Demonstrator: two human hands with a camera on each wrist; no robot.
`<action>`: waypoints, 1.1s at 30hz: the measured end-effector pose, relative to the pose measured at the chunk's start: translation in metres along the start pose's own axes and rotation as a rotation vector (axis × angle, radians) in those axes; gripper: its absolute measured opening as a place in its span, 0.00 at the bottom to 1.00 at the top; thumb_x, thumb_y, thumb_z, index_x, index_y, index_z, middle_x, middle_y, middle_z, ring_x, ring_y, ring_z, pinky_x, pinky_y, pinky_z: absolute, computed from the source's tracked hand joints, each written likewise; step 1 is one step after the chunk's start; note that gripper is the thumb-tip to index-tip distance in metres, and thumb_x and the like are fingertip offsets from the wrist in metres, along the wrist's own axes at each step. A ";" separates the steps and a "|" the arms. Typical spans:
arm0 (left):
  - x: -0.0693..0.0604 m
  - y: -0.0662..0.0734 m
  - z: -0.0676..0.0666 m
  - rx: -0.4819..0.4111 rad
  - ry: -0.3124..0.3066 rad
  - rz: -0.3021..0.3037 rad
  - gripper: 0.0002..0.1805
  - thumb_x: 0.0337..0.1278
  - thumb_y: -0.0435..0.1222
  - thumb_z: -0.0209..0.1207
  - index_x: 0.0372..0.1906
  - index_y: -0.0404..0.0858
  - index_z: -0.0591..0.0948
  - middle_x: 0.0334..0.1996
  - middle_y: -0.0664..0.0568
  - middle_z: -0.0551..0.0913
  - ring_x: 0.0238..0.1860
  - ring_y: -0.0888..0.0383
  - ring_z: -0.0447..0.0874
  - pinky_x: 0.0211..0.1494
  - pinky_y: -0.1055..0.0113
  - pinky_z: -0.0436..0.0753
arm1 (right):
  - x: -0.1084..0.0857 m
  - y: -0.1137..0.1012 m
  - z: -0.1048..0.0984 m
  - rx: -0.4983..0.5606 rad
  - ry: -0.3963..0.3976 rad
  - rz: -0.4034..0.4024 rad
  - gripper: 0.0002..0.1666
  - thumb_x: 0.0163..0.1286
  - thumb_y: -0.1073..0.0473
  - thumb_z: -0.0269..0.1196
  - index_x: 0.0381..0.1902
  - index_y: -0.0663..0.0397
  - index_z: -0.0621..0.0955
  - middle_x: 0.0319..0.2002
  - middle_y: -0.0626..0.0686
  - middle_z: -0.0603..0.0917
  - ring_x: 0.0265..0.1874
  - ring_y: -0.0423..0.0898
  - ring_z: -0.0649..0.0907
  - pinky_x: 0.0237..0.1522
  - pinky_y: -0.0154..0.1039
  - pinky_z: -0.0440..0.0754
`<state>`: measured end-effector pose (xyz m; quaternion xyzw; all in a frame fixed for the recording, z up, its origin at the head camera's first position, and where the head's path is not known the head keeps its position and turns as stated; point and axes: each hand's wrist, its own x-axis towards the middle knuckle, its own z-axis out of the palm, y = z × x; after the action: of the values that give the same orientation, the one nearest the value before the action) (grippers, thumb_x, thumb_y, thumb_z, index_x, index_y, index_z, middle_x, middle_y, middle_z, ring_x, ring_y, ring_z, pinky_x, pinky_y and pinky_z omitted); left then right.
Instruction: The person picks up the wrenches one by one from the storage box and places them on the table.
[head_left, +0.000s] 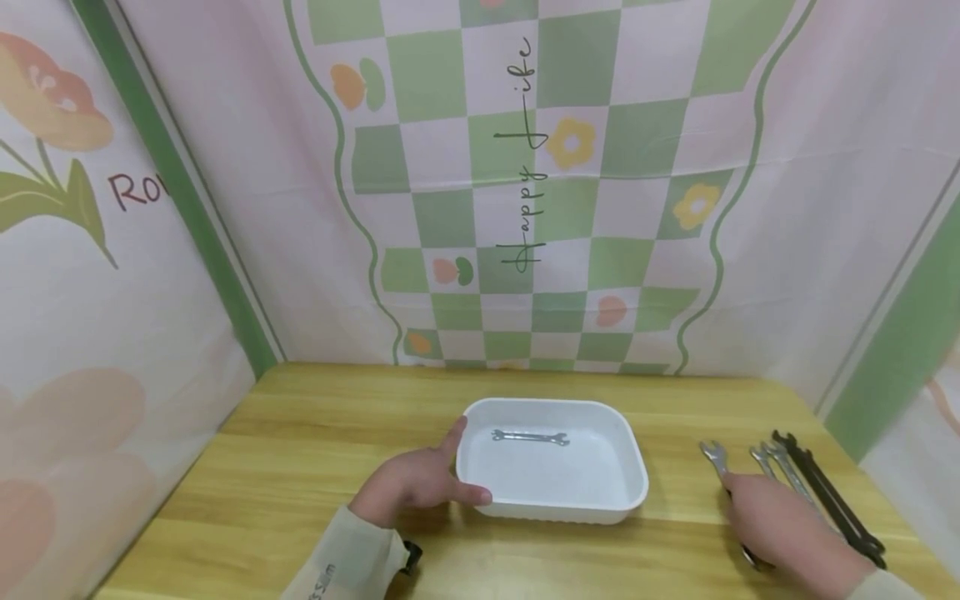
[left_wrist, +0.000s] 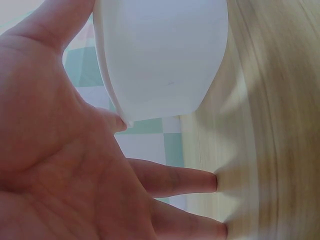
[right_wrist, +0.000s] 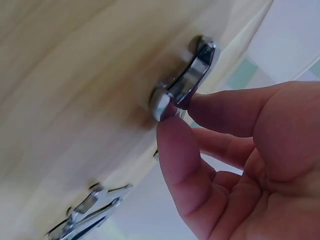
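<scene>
A white plastic tray (head_left: 551, 511) stands on the table with a small silver double open-ended wrench (head_left: 531, 437) lying in it. My left hand (head_left: 420, 482) holds the tray's left end, thumb at the front corner and index finger (left_wrist: 114, 121) at the back corner. Two other fingers reach down to the tabletop. At the right, my right hand (head_left: 776, 521) pinches a silver wrench (right_wrist: 192, 75) between thumb and index finger. Beside that hand lie smaller silver wrenches (head_left: 763, 460) and dark wrenches (head_left: 832, 496), partly hidden by it in the head view.
The wooden table (head_left: 337, 408) has grain running sideways. A checked fabric backdrop (head_left: 570, 208) hangs behind its back edge, and printed fabric (head_left: 112, 333) rises along the left side. Tabletop separates the tray from the wrenches at the right.
</scene>
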<state>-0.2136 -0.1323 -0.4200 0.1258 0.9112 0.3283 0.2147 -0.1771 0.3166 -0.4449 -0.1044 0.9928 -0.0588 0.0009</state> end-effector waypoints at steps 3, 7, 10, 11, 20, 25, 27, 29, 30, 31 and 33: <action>0.000 0.000 0.000 0.001 -0.001 0.000 0.71 0.43 0.61 0.72 0.81 0.45 0.35 0.59 0.29 0.76 0.40 0.45 0.82 0.56 0.42 0.76 | -0.003 0.005 0.002 -0.033 0.056 -0.026 0.03 0.66 0.69 0.58 0.33 0.61 0.79 0.22 0.49 0.77 0.21 0.45 0.74 0.23 0.47 0.79; 0.000 0.001 0.000 0.005 -0.001 0.006 0.71 0.44 0.61 0.72 0.81 0.44 0.35 0.57 0.29 0.78 0.37 0.48 0.82 0.55 0.43 0.77 | -0.004 0.013 0.003 -0.084 0.082 -0.059 0.01 0.64 0.70 0.60 0.32 0.62 0.78 0.21 0.48 0.77 0.21 0.45 0.74 0.24 0.47 0.80; -0.001 0.001 -0.001 0.009 0.000 0.011 0.71 0.44 0.60 0.72 0.81 0.43 0.36 0.58 0.29 0.77 0.40 0.46 0.82 0.56 0.42 0.76 | -0.006 0.019 0.005 -0.115 0.097 -0.093 0.03 0.61 0.71 0.60 0.30 0.60 0.77 0.20 0.48 0.75 0.21 0.45 0.73 0.23 0.46 0.78; -0.001 0.001 -0.001 0.010 0.000 0.011 0.71 0.44 0.60 0.72 0.81 0.43 0.36 0.58 0.29 0.77 0.42 0.45 0.82 0.56 0.42 0.76 | -0.006 0.021 0.005 -0.120 0.104 -0.099 0.04 0.60 0.71 0.61 0.29 0.60 0.76 0.20 0.47 0.74 0.21 0.45 0.73 0.22 0.45 0.78; -0.001 0.001 -0.001 0.002 0.000 0.015 0.71 0.45 0.60 0.72 0.80 0.43 0.35 0.61 0.29 0.75 0.47 0.40 0.82 0.58 0.41 0.75 | -0.007 0.028 0.002 -0.106 0.079 -0.039 0.02 0.61 0.71 0.60 0.33 0.63 0.78 0.25 0.51 0.79 0.25 0.46 0.76 0.27 0.51 0.80; -0.001 0.001 0.000 -0.019 -0.003 0.002 0.71 0.44 0.60 0.72 0.81 0.44 0.36 0.64 0.30 0.72 0.49 0.40 0.81 0.59 0.40 0.74 | -0.005 0.032 0.004 -0.094 0.077 -0.020 0.04 0.63 0.70 0.59 0.36 0.65 0.80 0.28 0.56 0.82 0.29 0.51 0.81 0.32 0.56 0.82; -0.001 0.001 0.000 -0.026 -0.005 0.000 0.70 0.44 0.60 0.72 0.81 0.44 0.36 0.64 0.30 0.72 0.48 0.42 0.81 0.59 0.40 0.74 | -0.005 0.033 0.004 -0.095 0.077 -0.020 0.04 0.62 0.70 0.59 0.35 0.65 0.80 0.28 0.57 0.82 0.30 0.53 0.82 0.33 0.57 0.82; -0.001 0.001 0.000 -0.034 -0.006 -0.003 0.70 0.44 0.59 0.73 0.81 0.44 0.36 0.65 0.30 0.71 0.47 0.44 0.81 0.59 0.40 0.73 | -0.005 0.033 0.004 -0.094 0.073 -0.021 0.04 0.61 0.70 0.60 0.35 0.64 0.79 0.28 0.56 0.82 0.28 0.52 0.81 0.32 0.57 0.81; -0.001 0.001 0.000 -0.038 -0.007 -0.003 0.70 0.44 0.59 0.73 0.81 0.44 0.36 0.65 0.30 0.71 0.47 0.44 0.80 0.59 0.40 0.73 | -0.005 0.033 0.004 -0.098 0.076 -0.024 0.04 0.60 0.71 0.60 0.34 0.64 0.79 0.27 0.56 0.82 0.28 0.51 0.80 0.31 0.57 0.81; 0.000 0.001 0.000 -0.038 -0.007 -0.005 0.70 0.44 0.59 0.73 0.81 0.44 0.36 0.65 0.30 0.71 0.46 0.45 0.80 0.58 0.40 0.73 | -0.005 0.033 0.003 -0.099 0.074 -0.026 0.04 0.60 0.70 0.60 0.34 0.63 0.79 0.27 0.55 0.81 0.26 0.50 0.79 0.30 0.56 0.81; 0.000 0.001 0.000 -0.037 -0.006 -0.007 0.70 0.44 0.59 0.73 0.81 0.45 0.36 0.65 0.31 0.71 0.45 0.46 0.80 0.58 0.40 0.74 | -0.005 0.033 0.003 -0.101 0.076 -0.029 0.03 0.59 0.71 0.60 0.32 0.61 0.77 0.25 0.53 0.80 0.24 0.48 0.77 0.27 0.53 0.81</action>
<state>-0.2134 -0.1316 -0.4189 0.1194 0.9048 0.3440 0.2207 -0.1791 0.3498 -0.4514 -0.1162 0.9922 -0.0127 -0.0431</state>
